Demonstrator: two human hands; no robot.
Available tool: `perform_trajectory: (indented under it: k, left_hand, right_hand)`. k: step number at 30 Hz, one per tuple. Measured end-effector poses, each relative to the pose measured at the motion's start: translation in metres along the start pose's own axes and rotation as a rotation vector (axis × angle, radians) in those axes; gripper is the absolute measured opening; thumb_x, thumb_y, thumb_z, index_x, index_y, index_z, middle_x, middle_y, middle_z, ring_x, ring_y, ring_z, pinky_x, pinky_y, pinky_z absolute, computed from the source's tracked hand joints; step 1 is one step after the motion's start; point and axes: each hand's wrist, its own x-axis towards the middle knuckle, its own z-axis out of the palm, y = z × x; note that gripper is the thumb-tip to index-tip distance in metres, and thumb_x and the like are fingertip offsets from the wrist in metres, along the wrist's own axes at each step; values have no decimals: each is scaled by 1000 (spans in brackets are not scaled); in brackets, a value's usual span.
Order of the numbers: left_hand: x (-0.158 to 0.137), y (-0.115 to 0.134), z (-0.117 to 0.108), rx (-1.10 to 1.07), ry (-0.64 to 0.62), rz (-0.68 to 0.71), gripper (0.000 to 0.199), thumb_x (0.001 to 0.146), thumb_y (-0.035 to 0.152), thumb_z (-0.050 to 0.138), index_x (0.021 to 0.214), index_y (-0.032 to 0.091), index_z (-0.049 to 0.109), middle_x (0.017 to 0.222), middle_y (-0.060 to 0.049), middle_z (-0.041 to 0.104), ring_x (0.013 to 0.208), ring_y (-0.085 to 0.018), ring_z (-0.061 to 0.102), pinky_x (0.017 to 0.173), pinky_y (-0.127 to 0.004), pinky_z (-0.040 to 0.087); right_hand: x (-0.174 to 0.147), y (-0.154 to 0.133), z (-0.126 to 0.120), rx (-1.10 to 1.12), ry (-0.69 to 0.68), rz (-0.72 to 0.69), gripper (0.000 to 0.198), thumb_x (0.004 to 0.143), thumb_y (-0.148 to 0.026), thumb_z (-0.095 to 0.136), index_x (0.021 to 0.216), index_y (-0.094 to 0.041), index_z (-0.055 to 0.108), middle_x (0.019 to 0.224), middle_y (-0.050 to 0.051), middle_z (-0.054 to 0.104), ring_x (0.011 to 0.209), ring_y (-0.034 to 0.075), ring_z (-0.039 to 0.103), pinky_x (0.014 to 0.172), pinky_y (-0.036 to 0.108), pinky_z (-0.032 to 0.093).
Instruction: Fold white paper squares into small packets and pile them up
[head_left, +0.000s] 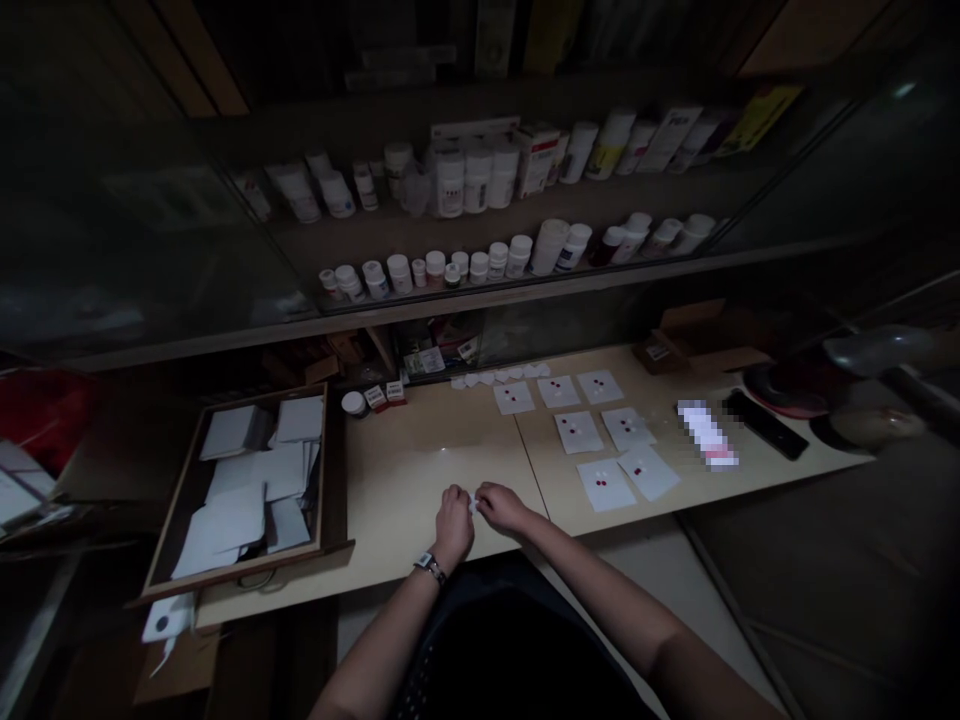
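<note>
My left hand [454, 518] and my right hand [500, 507] meet over the table's front edge, fingers closed in a pinch. Between their fingertips is a small white folded paper packet [472, 507], mostly covered. To the right, several white paper squares [621, 497] lie flat with small red and white pills [601, 483] on them. Behind them, a row of small folded white packets [499, 377] runs along the back of the table.
An open wooden drawer [324, 480] on the left holds stacks of white paper [234, 432]. A white-capped jar [354, 404] and small boxes [385, 394] stand beside it. At right are a lit phone [706, 434], a dark phone [766, 424] and a cardboard box [697, 345]. Shelves above hold bottles [477, 180].
</note>
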Motion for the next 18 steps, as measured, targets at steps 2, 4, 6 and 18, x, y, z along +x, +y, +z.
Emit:
perform_trajectory:
  k: [2, 4, 6, 18]
  left_hand:
    - [-3, -2, 1, 20, 23, 91, 26, 87, 6, 42, 105, 18, 56, 107, -8, 53, 99, -20, 48, 81, -29, 42]
    - [-6, -6, 4, 54, 21, 202, 32, 88, 6, 40, 113, 21, 53, 110, -7, 52, 101, -20, 47, 78, -29, 44]
    - [-7, -11, 7, 88, 10, 273, 32, 89, 7, 39, 114, 21, 52, 109, -6, 53, 100, -20, 48, 76, -28, 45]
    - [-6, -22, 10, 119, 23, 350, 17, 92, 15, 44, 95, 18, 60, 99, -6, 58, 94, -20, 50, 75, -29, 46]
  right_hand:
    - [2, -1, -2, -6, -26, 4, 20, 86, -17, 48, 90, -16, 67, 93, 7, 65, 84, 16, 57, 71, 24, 36]
    - [4, -3, -5, -29, -55, 17, 23, 86, -16, 46, 91, -16, 68, 94, 8, 65, 83, 17, 58, 70, 24, 36]
    - [6, -6, -8, -65, -80, 32, 23, 86, -15, 45, 90, -16, 68, 93, 8, 66, 81, 17, 58, 69, 25, 35]
    - [2, -1, -6, 75, -33, -16, 14, 68, -6, 55, 74, -14, 65, 76, 3, 60, 68, 13, 50, 64, 22, 34]
